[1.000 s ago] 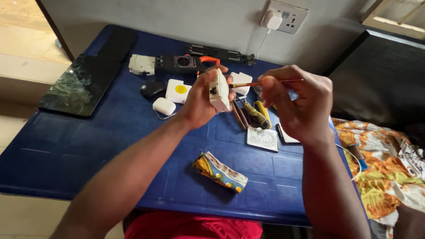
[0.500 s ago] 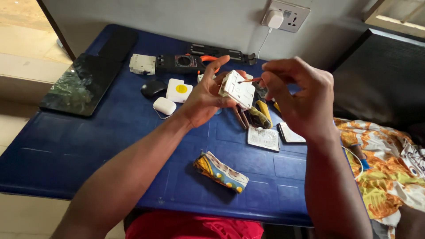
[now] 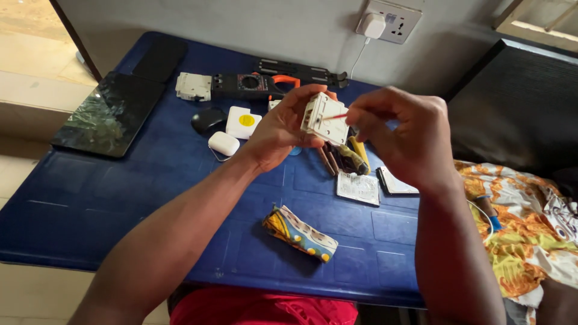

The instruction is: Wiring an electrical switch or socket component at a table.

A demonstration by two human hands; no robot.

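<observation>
White switch module (image 3: pixel 324 118) held in left hand (image 3: pixel 278 129).

There is only one view, from a camera worn on the person's head. It looks forward and steeply down over the person's own arms, which enter from the bottom edge and meet near the middle of the picture. The camera is close: the left hand (image 3: pixel 283 129) and the right hand (image 3: pixel 406 135) fill the centre, above the blue table (image 3: pixel 90 204). The table runs from the lower left to the far wall (image 3: pixel 241 24), where a white wall socket (image 3: pixel 391 21) sits at the top edge, so the view faces this wall. At the right edge the view reaches a dark seat (image 3: pixel 518 102) and a patterned cloth (image 3: pixel 524 216); at the left edge it reaches the pale floor (image 3: pixel 24 90).
</observation>
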